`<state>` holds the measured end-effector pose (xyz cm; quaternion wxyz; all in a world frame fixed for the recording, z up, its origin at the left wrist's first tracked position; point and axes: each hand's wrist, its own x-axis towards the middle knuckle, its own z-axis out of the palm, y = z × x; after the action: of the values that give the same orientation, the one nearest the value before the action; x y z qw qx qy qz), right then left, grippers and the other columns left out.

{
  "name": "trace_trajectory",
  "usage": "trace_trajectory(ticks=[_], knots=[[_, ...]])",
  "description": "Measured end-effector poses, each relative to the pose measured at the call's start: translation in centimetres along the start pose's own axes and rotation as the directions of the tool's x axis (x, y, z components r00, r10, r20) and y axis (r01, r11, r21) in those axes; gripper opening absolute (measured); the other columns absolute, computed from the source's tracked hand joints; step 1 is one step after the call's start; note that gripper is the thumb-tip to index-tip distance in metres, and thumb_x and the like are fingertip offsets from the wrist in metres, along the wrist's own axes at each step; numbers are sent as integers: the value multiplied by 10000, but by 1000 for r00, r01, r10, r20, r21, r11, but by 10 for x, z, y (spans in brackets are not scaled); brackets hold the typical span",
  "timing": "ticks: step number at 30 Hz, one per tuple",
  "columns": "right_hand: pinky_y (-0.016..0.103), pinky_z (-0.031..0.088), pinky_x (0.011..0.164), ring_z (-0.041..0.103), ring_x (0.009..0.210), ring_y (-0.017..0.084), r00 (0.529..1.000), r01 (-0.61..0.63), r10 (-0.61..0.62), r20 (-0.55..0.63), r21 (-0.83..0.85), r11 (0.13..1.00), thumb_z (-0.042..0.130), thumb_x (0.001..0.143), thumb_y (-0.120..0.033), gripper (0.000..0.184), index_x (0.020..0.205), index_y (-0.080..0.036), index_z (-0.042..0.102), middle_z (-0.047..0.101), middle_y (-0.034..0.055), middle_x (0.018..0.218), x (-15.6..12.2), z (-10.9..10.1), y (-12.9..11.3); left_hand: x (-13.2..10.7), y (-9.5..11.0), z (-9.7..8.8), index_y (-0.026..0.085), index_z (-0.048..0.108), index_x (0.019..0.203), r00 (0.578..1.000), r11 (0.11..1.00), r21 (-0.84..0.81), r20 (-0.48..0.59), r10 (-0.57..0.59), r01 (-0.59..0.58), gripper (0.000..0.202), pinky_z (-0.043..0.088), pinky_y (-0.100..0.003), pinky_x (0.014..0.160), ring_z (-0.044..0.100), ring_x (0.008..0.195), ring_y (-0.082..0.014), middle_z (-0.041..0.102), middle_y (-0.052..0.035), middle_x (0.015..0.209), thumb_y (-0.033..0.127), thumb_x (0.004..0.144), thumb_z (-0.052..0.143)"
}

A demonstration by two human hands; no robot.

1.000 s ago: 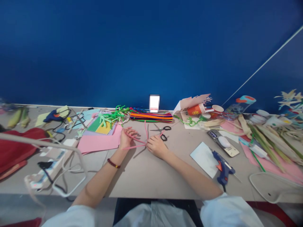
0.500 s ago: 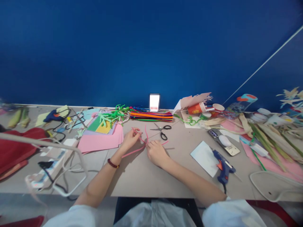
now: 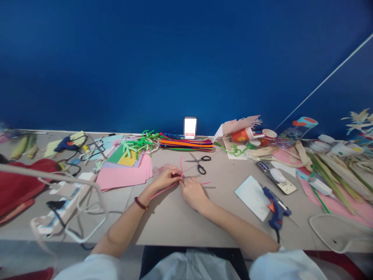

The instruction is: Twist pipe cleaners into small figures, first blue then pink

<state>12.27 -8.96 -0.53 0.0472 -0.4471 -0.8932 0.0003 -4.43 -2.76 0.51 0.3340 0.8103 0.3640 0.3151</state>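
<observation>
Pink pipe cleaners (image 3: 164, 191) cross between my two hands above the middle of the table. My left hand (image 3: 169, 177), with a dark red bead bracelet on its wrist, pinches them where they meet. Fingertip to fingertip with it, my right hand (image 3: 193, 191) is closed on the same crossing. One pink end stands up between the hands, another sticks out to the right, and a third runs down-left under my left hand. The crossing itself is hidden by my fingers. Black-handled scissors (image 3: 199, 160) lie open just beyond my right hand.
Behind the hands lies a bundle of coloured pipe cleaners (image 3: 186, 145), with a phone (image 3: 190, 127) upright behind it. Pink paper sheets (image 3: 124, 177) and a power strip (image 3: 68, 204) are on the left. A blue glue gun (image 3: 276, 210) and a phone (image 3: 287, 186) lie on the right.
My left hand has moved right and closed in against my right hand at the crossing. The pink strand it held up at the left is now a blur behind its fingers.
</observation>
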Motion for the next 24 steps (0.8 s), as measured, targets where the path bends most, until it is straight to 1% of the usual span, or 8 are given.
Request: trace_trajectory(ticks=[3,6,8,10,13,15,19,24], knots=[[366,394,789,569,899,230,1000,1,-1,9,10,1000,430,876,-112,356,1209,-47,539,656,165,961,0,-1,-1,0,0,2,238,703,724,998,998,-38,22,-56,57,105,436,-323,803,588,816,-200,677,-43,788,290,773,626],[366,395,782,568,893,236,1000,1,-1,25,13,1000,435,876,-111,369,1224,-32,527,657,166,929,0,-2,-2,0,1,2,234,697,709,993,990,-74,5,-122,122,86,420,-325,818,577,826,-207,666,-45,779,291,750,648],[368,394,780,568,897,241,1000,1,-2,30,13,1000,437,875,-111,367,1220,-29,531,656,168,930,0,-3,-2,0,1,2,232,689,694,994,992,-64,-7,-113,112,71,415,-317,805,575,809,-202,659,-41,764,276,740,659],[374,394,783,570,901,246,999,-4,3,36,15,1000,435,875,-112,364,1215,-27,534,658,168,925,0,-5,-2,0,-1,3,228,678,689,997,996,-19,-9,-83,83,78,409,-312,789,571,786,-194,650,-37,754,260,753,646],[371,394,780,577,900,246,999,-16,15,51,26,1000,434,872,-117,364,1210,-29,537,663,166,921,0,-8,-1,1,-3,4,221,660,686,998,997,54,16,-57,56,116,396,-311,789,552,783,-187,631,-34,750,258,783,609],[363,394,778,583,902,242,998,-26,23,57,44,999,437,873,-133,363,1211,-54,543,666,158,939,0,-10,0,1,-5,4,217,653,682,998,997,58,41,-46,43,137,390,-311,793,542,785,-187,621,-35,749,270,795,596],[347,389,777,598,899,232,995,-57,49,82,93,994,491,853,-183,375,1220,-136,550,682,113,932,-1,-13,3,2,-3,1,214,654,689,995,998,40,88,-44,41,150,390,-314,789,537,781,-190,618,-40,756,292,800,590],[355,378,768,605,878,233,995,-61,56,79,69,996,455,868,-165,341,1187,-127,570,685,128,909,-1,-15,2,1,2,-4,222,664,718,992,996,90,122,-37,26,159,405,-310,787,550,807,-196,629,-46,787,316,810,574]])
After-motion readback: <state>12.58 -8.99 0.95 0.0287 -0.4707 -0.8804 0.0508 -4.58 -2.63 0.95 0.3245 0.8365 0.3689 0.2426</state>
